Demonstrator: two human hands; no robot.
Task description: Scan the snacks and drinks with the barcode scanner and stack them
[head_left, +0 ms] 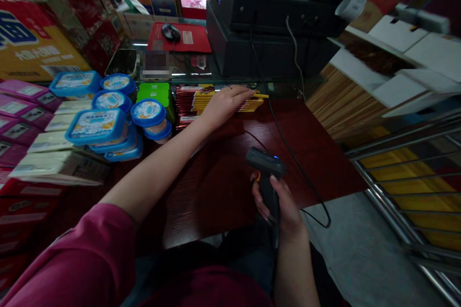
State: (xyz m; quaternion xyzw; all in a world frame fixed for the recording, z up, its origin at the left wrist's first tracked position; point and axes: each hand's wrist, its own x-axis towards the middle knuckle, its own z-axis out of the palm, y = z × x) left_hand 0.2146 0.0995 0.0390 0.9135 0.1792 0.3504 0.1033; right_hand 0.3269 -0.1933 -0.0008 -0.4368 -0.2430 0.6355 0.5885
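Note:
My right hand (284, 206) is wrapped round the handle of a dark barcode scanner (267, 162), which has an orange trigger and a small blue light. My left hand (226, 103) reaches forward, palm down, its fingers stretched over a row of slim yellow packets (201, 101). A yellow edge shows just past its fingertips; what lies under the palm is hidden. Red packets (183, 98) adjoin the yellow ones on the left. Further left stand a green box (154, 92) and stacked tubs with blue lids (148, 111).
A dark red wooden counter (223, 182) carries everything. Pale cartons (54, 165) and purple boxes (18, 105) crowd the left side. Behind are a mouse (170, 32), dark machines (266, 48) and a hanging black cable (284, 139). A metal rack (392, 211) stands at right.

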